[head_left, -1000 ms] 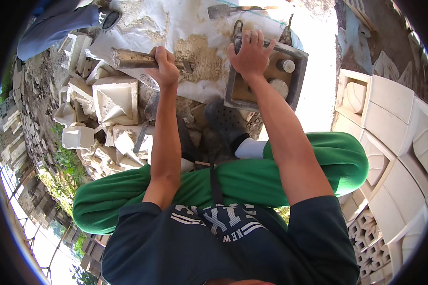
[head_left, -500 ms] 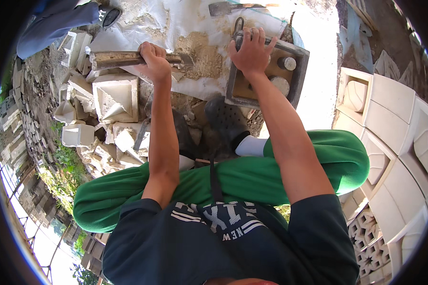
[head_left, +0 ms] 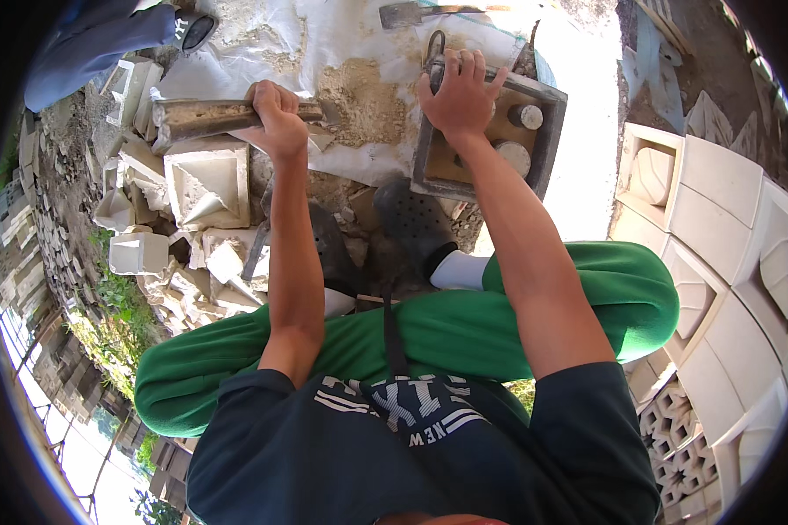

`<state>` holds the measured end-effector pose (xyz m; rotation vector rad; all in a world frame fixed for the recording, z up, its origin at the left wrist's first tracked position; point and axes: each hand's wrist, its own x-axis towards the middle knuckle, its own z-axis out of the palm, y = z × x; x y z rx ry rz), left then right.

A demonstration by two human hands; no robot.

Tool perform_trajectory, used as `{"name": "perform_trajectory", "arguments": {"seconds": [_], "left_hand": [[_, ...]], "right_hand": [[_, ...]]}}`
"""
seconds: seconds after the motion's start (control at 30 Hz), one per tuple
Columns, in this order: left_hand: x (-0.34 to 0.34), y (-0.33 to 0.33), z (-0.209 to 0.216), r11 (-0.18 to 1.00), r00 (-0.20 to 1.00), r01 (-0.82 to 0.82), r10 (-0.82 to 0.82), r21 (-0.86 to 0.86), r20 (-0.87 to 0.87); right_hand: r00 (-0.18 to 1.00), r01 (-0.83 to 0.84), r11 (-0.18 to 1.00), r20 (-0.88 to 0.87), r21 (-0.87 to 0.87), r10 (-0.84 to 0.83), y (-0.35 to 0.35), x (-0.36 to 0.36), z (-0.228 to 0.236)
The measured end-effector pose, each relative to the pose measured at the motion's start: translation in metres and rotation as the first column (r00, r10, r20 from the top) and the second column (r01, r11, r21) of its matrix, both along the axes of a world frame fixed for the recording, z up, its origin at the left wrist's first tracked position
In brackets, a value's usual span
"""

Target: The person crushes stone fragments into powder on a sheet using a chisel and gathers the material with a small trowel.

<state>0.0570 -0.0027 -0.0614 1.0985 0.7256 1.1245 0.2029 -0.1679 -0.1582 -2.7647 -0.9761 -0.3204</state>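
Note:
My left hand (head_left: pixel 277 121) is closed around a worn wooden bar (head_left: pixel 201 121), thicker at its left end, held roughly level above the pale rubble. My right hand (head_left: pixel 460 98) lies with fingers spread over the far left part of a dark, box-shaped mould (head_left: pixel 547 140). Inside the mould are round, pale-topped plugs (head_left: pixel 513 157) and a brown bottom; my hand and forearm cover part of it. A dark metal loop (head_left: pixel 436 44) stands up at the mould's far left corner, beside my fingers.
A sandy heap (head_left: pixel 359 101) lies on a white sheet (head_left: pixel 350 35), with a flat-bladed tool (head_left: pixel 403 15) beyond. Pale cast blocks (head_left: pixel 206 181) and broken pieces are at left. Patterned blocks (head_left: pixel 718 201) stack at right. Another person's leg (head_left: pixel 96 52) is far left.
My left hand and the wooden bar have shifted slightly left and nearer. My right hand stays on the mould; the whole view has drifted a little.

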Motion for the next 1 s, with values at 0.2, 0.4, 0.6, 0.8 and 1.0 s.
{"name": "perform_trajectory", "arguments": {"seconds": [0.2, 0.4, 0.6, 0.8, 1.0], "left_hand": [[-0.003, 0.005, 0.043, 0.991, 1.000, 0.008, -0.006, 0.133, -0.018], [0.005, 0.012, -0.020, 0.999, 0.999, 0.046, -0.046, 0.020, -0.001], [0.000, 0.009, 0.029, 0.993, 0.992, 0.094, -0.099, 0.070, 0.076], [0.009, 0.004, -0.018, 0.997, 0.997, 0.075, -0.074, 0.029, -0.014], [0.005, 0.000, 0.049, 0.997, 0.998, 0.062, -0.061, 0.045, -0.022]], "right_hand": [[1.000, 0.009, 1.000, 0.020, 0.010, -0.010, -0.001, 0.002, 0.005], [0.999, -0.016, 0.998, 0.030, 0.064, 0.014, 0.002, 0.001, 0.001], [0.999, -0.012, 0.995, 0.048, 0.098, 0.008, -0.002, 0.003, 0.000], [1.000, -0.001, 0.998, -0.008, 0.055, 0.001, 0.004, -0.001, 0.002], [1.000, 0.006, 0.998, 0.026, 0.057, -0.007, -0.003, 0.003, 0.003]]}}
